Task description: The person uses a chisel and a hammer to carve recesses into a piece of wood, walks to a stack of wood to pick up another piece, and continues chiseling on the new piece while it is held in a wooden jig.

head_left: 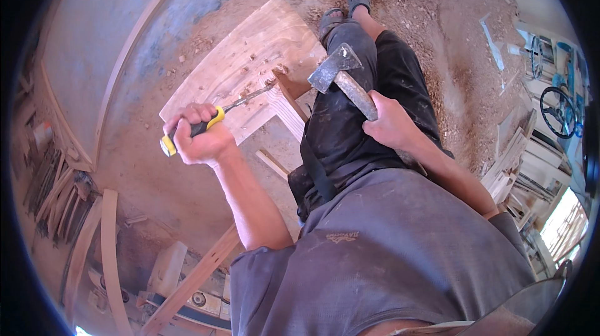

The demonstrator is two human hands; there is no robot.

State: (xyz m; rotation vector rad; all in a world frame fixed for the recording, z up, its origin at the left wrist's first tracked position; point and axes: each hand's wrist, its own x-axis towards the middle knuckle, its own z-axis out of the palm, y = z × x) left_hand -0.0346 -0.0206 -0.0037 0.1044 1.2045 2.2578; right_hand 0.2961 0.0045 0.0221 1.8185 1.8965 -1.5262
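Observation:
My left hand [201,136] is closed round the black and yellow handle of a chisel [249,97]. The blade slants up and right, its tip at the end of a pale wooden piece [286,110]. Wood shavings lie around that end. In my right hand [389,121] is a hatchet [355,91], gripped low on its worn wooden handle. Its dark metal head [335,67] is over my thigh, apart from the chisel. Beneath the wooden piece lies a broad pale board [215,73] with chips on it. Where the chisel's tip meets the wood is partly hidden by shavings.
Wood chips [406,8] litter the floor beyond my sandalled feet. A long curved wooden strip [134,39] lies at the left, and scrap lengths [59,201] are piled there. More timber [522,155] and a dark hand wheel [558,113] stand at the right.

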